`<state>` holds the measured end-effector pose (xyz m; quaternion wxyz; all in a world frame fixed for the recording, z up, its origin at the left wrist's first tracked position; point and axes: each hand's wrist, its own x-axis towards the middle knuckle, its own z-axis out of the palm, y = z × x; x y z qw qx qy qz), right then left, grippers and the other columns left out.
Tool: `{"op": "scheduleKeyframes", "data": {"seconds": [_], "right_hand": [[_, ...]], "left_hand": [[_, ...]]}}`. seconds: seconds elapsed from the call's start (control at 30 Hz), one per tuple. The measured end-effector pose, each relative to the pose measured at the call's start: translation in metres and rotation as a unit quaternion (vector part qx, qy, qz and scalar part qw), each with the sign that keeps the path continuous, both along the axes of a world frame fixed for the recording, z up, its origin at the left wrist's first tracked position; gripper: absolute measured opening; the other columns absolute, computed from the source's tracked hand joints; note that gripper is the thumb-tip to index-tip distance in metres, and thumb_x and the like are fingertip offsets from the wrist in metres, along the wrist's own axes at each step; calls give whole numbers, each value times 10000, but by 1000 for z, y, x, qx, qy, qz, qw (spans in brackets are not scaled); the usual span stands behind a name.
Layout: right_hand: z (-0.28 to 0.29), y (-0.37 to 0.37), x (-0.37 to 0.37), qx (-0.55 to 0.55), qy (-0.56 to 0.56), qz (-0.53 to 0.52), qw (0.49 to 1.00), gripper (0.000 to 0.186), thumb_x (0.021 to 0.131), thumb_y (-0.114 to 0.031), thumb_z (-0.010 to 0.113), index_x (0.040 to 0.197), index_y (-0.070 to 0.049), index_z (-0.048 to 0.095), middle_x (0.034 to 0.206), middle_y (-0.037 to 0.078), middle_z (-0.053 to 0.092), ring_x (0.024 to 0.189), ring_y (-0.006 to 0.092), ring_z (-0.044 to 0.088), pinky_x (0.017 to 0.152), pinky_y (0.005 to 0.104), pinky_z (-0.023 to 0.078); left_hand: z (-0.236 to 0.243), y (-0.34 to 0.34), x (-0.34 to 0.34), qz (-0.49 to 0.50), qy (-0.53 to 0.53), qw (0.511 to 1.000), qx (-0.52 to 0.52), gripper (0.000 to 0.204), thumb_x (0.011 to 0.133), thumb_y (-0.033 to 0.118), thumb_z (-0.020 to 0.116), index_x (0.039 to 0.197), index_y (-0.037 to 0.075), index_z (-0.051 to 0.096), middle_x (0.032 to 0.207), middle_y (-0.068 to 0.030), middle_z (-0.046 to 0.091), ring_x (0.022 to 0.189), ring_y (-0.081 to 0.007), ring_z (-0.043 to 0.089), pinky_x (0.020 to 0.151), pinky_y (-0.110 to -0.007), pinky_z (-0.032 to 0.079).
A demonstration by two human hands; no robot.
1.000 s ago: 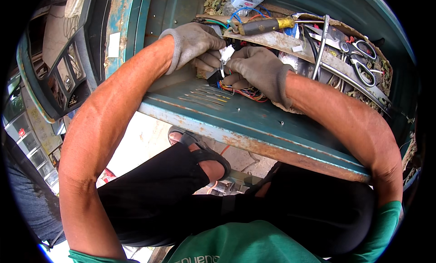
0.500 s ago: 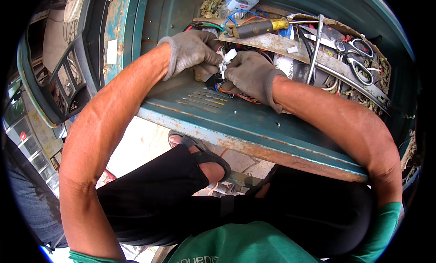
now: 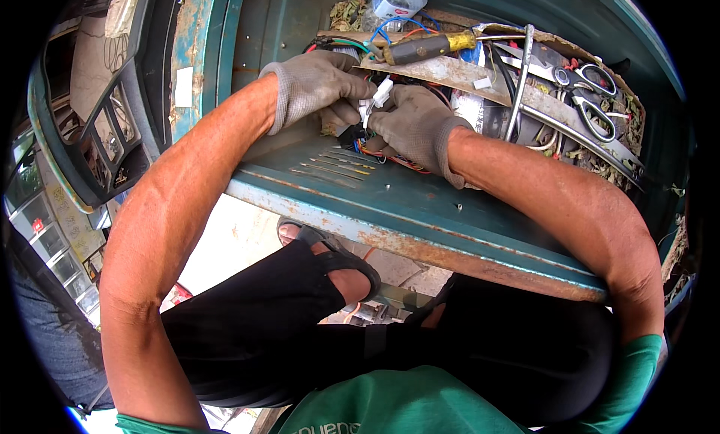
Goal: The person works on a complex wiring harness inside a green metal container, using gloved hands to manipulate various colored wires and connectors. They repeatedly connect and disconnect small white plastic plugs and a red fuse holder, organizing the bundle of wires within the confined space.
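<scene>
Both of my hands wear grey work gloves and meet over the bed of a green metal truck-like box. My left hand (image 3: pixel 319 85) is closed, thumb and fingers pinching a white plastic wire connector (image 3: pixel 383 93) from its left side. From the right, my right hand (image 3: pixel 420 126) grips the lower part of the same connector, its fingertips partly hidden. Thin coloured wires (image 3: pixel 401 162) hang below my right hand, beside a small black piece (image 3: pixel 351 138). Where the wires join the connector is covered by my gloves.
A yellow-and-black screwdriver (image 3: pixel 427 48) lies behind my hands on a cardboard box edge. Scissors (image 3: pixel 595 119), a bent metal rod (image 3: pixel 519 81) and dry leaves fill the right side. A clear plastic bottle (image 3: pixel 401 0) stands behind. The rusty box edge (image 3: pixel 420 243) runs in front.
The white connector has turned slightly and its upper end sits a little higher and further right. My left fingers have shifted slightly on it; both arms stay almost still.
</scene>
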<state>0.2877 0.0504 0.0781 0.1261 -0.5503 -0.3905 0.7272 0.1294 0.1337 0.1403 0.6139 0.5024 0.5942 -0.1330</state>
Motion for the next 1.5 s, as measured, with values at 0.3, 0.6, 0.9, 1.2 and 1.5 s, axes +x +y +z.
{"op": "scheduleKeyframes", "data": {"seconds": [0.3,0.6,0.9,1.2,1.5], "right_hand": [[5,-4,3,-22,54,-54,997,242,932,-127,616,1088,47,678,895,143,761,779,202,759,655,327,591],[17,-1,7,-48,80,-47,995,268,997,-90,616,1182,103,607,1060,176,713,918,217,766,781,285,647],[9,-1,11,-11,82,4,997,297,937,-79,667,1184,81,625,1026,154,740,889,190,753,765,275,621],[9,-2,9,-9,80,-1,997,257,988,-147,644,1169,35,647,987,92,727,858,138,737,743,260,603],[10,-5,3,-8,60,-31,998,196,954,-170,661,1049,-1,692,869,101,746,715,146,686,639,298,542]], "left_hand": [[-1,2,-6,-5,-4,1000,-2,307,1016,220,669,1162,-49,652,980,-143,734,815,-199,755,756,-316,661],[2,0,-2,1,20,1000,12,280,1008,207,677,1156,-30,660,965,-137,736,776,-197,761,721,-296,660],[-15,3,-3,-30,92,994,59,267,1002,181,665,1171,-26,663,960,-102,741,746,-166,750,680,-299,641],[-37,6,-14,-256,237,926,142,429,836,161,590,1226,49,729,1243,-236,717,1172,-414,681,1017,-474,537],[-34,9,-14,-305,278,891,188,407,822,149,618,1193,56,756,1226,-235,725,1155,-412,693,985,-474,555]]}}
